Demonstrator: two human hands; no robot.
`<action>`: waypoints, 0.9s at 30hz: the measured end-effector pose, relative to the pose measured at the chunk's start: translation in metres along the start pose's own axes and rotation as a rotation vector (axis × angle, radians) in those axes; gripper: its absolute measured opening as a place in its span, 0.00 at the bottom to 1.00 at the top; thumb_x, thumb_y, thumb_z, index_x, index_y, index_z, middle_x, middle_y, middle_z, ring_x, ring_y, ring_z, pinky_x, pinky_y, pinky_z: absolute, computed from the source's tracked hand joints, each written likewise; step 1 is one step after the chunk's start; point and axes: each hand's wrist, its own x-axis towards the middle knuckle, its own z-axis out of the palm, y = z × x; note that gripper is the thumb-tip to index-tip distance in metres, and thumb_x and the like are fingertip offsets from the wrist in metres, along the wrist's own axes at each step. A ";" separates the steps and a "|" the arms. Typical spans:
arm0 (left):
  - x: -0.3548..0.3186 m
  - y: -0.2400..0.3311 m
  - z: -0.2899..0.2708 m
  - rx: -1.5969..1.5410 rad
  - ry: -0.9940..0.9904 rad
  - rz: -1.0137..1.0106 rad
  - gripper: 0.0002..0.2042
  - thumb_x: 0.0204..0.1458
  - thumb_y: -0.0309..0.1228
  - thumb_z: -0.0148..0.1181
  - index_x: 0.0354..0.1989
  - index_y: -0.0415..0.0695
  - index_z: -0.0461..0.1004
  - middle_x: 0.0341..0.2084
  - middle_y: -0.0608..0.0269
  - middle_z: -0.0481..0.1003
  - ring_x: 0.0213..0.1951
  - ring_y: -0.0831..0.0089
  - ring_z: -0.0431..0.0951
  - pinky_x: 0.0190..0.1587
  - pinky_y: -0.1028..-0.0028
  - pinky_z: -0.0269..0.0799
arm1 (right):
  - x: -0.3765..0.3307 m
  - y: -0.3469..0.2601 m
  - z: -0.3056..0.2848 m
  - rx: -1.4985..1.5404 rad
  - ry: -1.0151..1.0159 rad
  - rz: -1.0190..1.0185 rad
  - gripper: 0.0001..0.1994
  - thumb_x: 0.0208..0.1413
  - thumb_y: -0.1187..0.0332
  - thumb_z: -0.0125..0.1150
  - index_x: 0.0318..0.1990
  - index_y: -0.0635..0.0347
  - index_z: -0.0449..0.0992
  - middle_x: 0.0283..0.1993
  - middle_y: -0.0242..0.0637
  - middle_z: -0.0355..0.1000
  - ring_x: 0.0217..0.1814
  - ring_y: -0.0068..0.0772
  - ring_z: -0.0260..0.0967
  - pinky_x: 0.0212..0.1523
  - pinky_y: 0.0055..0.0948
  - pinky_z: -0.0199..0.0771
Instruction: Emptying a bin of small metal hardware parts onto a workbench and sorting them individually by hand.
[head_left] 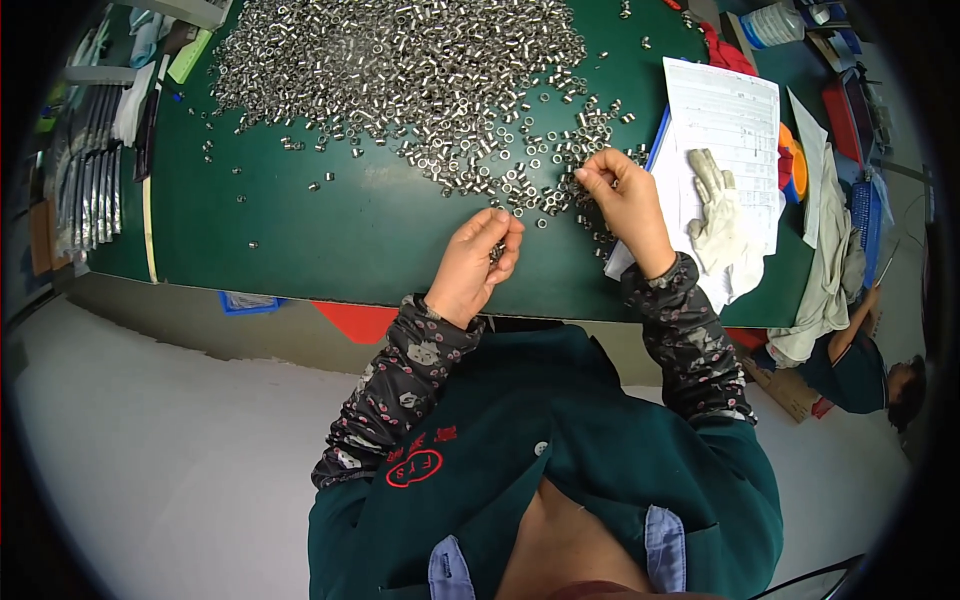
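Nuts clenched in left hand may spill; right hand pinches 1 at pile's 5 o'clock edge.

We see a bright, evenly lit scene; the light seems to fall from overhead and is soft, so shadows are faint. Only a thin, pale shadow sits under the left hand and the right hand on the green counter. The heap of small metal rings at the counter's far edge throws back many tiny glints, and the white paper sheet by the right edge is close to washed out. The pale floor also reads very bright. We note strong fisheye bending: the counter's near edge bows, and a black ring closes off all corners. The centre is sharp; detail softens toward the rim.
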 end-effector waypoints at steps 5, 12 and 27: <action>0.002 -0.001 0.007 0.107 -0.006 0.002 0.09 0.54 0.33 0.43 0.32 0.39 0.66 0.18 0.70 0.62 0.17 0.86 0.58 0.14 0.88 0.50 | -0.003 -0.011 -0.008 0.315 -0.108 0.106 0.04 0.49 0.72 0.53 0.27 0.62 0.68 0.22 0.28 0.67 0.21 0.14 0.60 0.21 0.13 0.60; 0.016 0.003 0.033 0.246 0.006 0.070 0.12 0.53 0.29 0.45 0.44 0.37 0.65 0.18 0.71 0.62 0.16 0.87 0.58 0.14 0.89 0.50 | -0.007 -0.023 -0.008 0.651 -0.183 0.221 0.03 0.50 0.72 0.51 0.28 0.61 0.67 0.25 0.30 0.68 0.24 0.15 0.64 0.23 0.13 0.64; 0.035 0.000 0.039 0.419 -0.016 0.129 0.09 0.52 0.33 0.47 0.27 0.41 0.68 0.13 0.74 0.61 0.14 0.88 0.57 0.15 0.88 0.48 | -0.007 -0.015 -0.009 0.763 -0.106 0.235 0.04 0.46 0.79 0.53 0.29 0.61 0.66 0.23 0.29 0.67 0.22 0.15 0.63 0.23 0.13 0.65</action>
